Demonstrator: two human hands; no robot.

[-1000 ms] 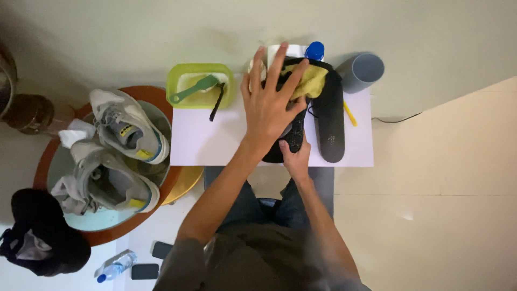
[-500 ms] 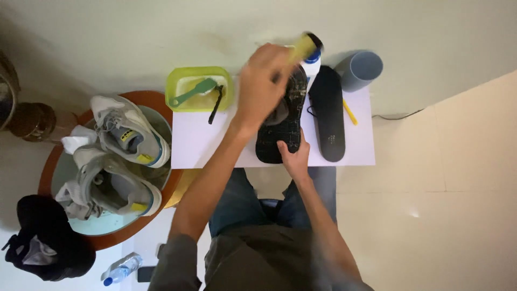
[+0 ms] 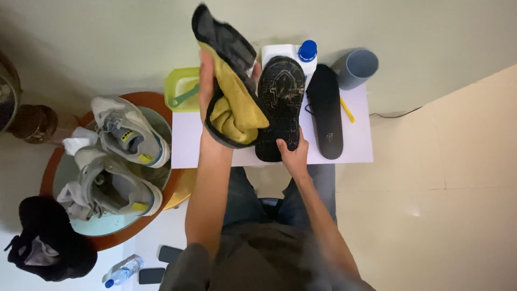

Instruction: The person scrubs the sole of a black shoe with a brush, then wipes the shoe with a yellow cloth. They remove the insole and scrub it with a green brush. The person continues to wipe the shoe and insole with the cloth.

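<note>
We see a yellow and dark grey cloth (image 3: 232,102) in our left hand (image 3: 207,89). The shoe (image 3: 279,108) beside it shows a black sole with a pale, dusty tread pattern. To its right lies a plain black insole (image 3: 327,113), then a yellow pencil (image 3: 347,109). The desk (image 3: 186,143) is white. At the far edge stand a lime green tray (image 3: 177,86), a white bottle with a blue cap (image 3: 307,51) and a grey-blue cup (image 3: 356,67). The sneakers (image 3: 126,156) on the left are grey with yellow marks.
</note>
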